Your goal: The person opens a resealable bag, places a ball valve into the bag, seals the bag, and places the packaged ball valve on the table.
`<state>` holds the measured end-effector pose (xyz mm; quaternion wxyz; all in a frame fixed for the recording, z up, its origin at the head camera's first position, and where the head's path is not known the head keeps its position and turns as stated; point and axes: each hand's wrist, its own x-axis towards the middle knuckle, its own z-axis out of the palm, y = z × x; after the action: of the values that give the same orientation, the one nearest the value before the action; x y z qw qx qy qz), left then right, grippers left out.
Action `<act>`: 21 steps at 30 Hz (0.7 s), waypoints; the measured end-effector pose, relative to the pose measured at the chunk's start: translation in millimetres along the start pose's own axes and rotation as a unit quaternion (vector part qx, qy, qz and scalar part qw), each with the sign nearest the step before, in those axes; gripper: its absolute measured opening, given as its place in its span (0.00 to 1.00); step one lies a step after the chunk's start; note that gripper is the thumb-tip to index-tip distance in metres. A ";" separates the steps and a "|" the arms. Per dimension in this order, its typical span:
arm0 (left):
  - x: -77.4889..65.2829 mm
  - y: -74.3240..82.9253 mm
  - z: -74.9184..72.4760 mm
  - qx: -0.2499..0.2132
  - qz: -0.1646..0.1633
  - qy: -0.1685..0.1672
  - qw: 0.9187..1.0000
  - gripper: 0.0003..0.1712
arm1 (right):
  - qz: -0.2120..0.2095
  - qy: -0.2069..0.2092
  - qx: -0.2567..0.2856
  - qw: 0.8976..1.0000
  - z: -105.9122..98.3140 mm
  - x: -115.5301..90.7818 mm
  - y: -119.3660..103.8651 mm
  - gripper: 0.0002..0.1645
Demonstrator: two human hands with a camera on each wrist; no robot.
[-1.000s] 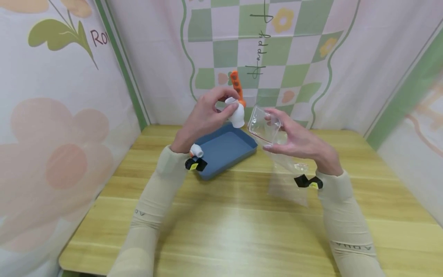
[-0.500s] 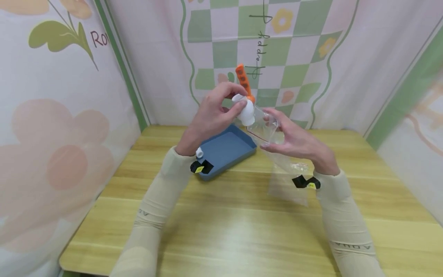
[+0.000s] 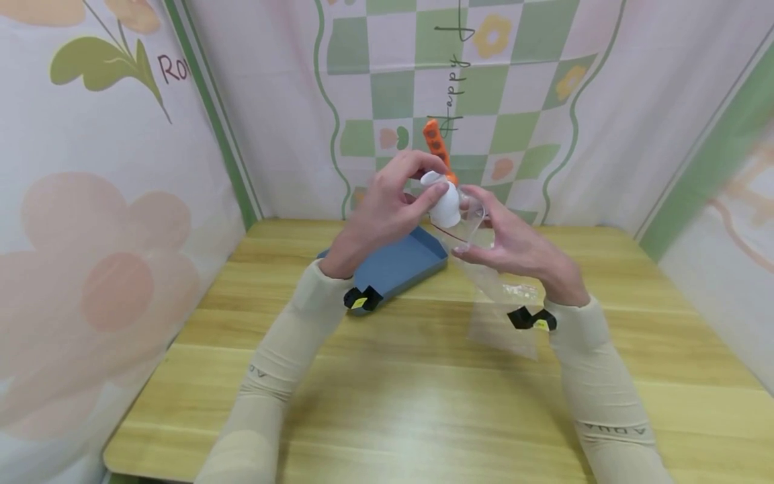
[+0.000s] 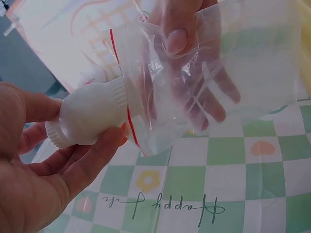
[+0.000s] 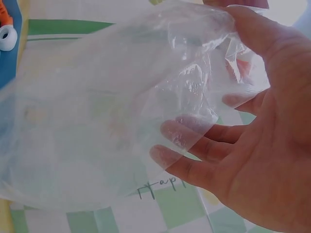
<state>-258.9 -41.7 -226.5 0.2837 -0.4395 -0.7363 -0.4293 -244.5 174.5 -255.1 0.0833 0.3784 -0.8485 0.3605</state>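
Observation:
My left hand (image 3: pixel 387 208) holds a white plastic ball valve (image 3: pixel 446 207) between thumb and fingers. Its orange lever handle (image 3: pixel 435 142) points up and away in the head view. My right hand (image 3: pixel 521 243) grips a clear zip bag (image 4: pixel 257 73) by its mouth, with thumb and fingers spread to keep it wide. In the left wrist view, the valve's ribbed end (image 4: pixel 118 92) is at the bag's red-lined mouth; how far it reaches inside is hard to tell. The bag's lower part hangs toward the table.
A blue tray (image 3: pixel 405 262) stands on the wooden table (image 3: pixel 423 403), partly behind my left wrist. Another white fitting (image 5: pixel 7 38) with an orange part shows over the tray in the right wrist view. Printed curtains enclose the table's back and sides.
My left hand has carried the ball valve rightward, from beside the bag to its mouth. The right hand has shifted only slightly left, still holding the bag.

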 end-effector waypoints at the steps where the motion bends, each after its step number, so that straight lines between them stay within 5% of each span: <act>1: -0.1 0.1 0.8 -0.004 -0.007 -0.003 1.000 0.11 | 0.000 0.000 0.001 1.000 0.2 0.0 -0.4 0.51; 12: -0.7 4.3 5.6 -0.010 -0.043 -0.019 0.999 0.12 | 0.021 0.017 0.004 1.000 0.1 0.7 -2.1 0.50; 21: 1.0 8.9 8.8 0.008 -0.052 -0.040 0.998 0.12 | -0.001 0.033 -0.002 0.999 1.0 1.2 -4.8 0.48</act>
<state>-251.8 -31.4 -226.4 0.2342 -0.4151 -0.7724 -0.4197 -241.8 171.0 -252.7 0.1121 0.3668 -0.8456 0.3712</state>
